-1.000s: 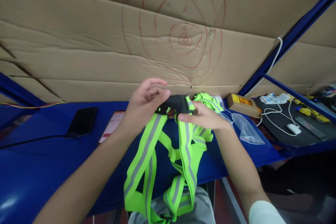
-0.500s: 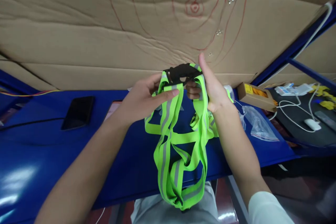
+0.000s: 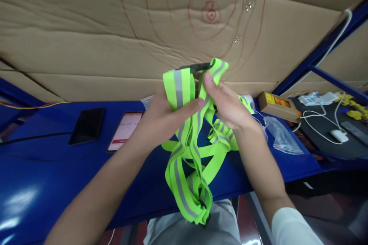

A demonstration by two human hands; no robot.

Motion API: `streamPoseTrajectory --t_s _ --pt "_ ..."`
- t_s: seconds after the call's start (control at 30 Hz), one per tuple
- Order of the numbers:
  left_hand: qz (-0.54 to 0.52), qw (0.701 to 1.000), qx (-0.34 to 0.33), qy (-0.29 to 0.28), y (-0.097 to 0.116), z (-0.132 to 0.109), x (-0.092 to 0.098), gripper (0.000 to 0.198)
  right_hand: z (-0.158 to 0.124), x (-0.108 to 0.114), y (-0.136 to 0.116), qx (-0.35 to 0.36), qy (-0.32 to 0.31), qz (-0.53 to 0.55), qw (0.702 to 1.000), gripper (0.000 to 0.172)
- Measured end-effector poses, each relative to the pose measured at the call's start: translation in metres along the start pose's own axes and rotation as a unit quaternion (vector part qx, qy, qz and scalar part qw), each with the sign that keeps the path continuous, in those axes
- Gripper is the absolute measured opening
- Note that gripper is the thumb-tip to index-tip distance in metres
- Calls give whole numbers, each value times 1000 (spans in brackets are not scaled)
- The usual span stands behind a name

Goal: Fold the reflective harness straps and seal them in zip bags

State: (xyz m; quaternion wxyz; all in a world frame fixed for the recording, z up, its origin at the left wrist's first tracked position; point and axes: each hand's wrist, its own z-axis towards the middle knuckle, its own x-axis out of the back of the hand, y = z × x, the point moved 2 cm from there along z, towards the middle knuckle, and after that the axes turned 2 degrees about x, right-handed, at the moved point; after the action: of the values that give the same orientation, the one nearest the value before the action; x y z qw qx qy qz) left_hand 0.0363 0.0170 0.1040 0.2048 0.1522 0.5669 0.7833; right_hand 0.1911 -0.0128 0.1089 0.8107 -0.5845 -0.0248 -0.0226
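The strap (image 3: pixel 178 180) is held up over the table (image 3: pixel 31 176) by both hands — its loops left hanging below the grip. It is clasped by the left hand (image 3: pixel 162 120), thumb laid across it, and pinched by the right hand (image 3: pixel 231 108) just beside. Above the grip, a black piece (image 3: pixel 199 67) is seen between two folds. To its left, a lit phone (image 3: pixel 124 132) is partly covered by the forearm; to its right, a bag (image 3: pixel 284 138) and a box (image 3: pixel 279 106) are seen.
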Motion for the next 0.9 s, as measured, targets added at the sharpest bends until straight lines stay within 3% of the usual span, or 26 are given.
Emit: streamPoseTrajectory --t_s 0.1,0.23,0.37,0.43,0.6,0.77,0.9 --pt "9 1000 9 -21 5 0 7 26 -4 -1 -1 -2 -52 26 998 34" --pt "9 998 54 -42 -2 5 17 27 -5 9 2 -61 -75 100 990 40" --pt "84 991 -41 -91 -10 9 8 32 1 9 7 -42 -26 115 992 42" --pt "75 991 -49 -99 -15 11 2 39 2 5 9 -28 -37 104 994 38" --pt "-55 994 62 -67 -24 15 4 47 2 7 8 -19 -63 44 997 27" --pt "-108 985 81 -104 -27 16 8 46 0 3 5 -56 -41 101 992 45" --pt "-96 987 108 -66 -35 13 5 40 0 -15 9 -49 -55 70 995 51"
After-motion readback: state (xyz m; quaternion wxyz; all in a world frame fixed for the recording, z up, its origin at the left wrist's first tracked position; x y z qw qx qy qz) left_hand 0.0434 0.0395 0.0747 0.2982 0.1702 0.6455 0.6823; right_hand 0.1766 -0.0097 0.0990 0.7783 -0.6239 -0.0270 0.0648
